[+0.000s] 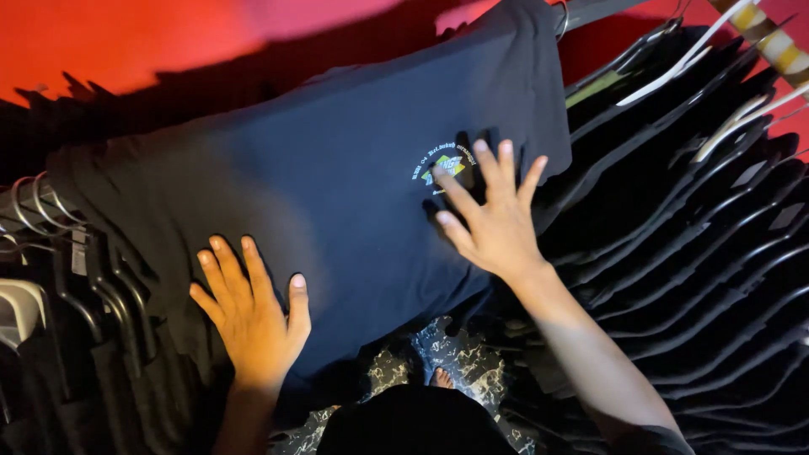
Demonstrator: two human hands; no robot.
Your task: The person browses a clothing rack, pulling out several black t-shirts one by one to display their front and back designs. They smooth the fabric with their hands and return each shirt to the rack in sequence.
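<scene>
Both hands lie flat with fingers spread, gripping nothing. Left hand (251,316) presses palm-down on the lower part of a dark navy T-shirt (337,177); right hand (493,215) rests flat just below and beside the small round printed emblem (444,164) on the chest. Shirt is spread face up across the tops of hanging clothes, collar end toward upper right, hem toward left. Support beneath: a row of black garments on hangers (699,227) at right, with white and black hanger arms showing; more metal hanger hooks (34,202) and dark clothes at left. Red wall (126,42) behind, brightly lit, with hard shadow. Dark marbled floor (455,362) shows below between the arms.
</scene>
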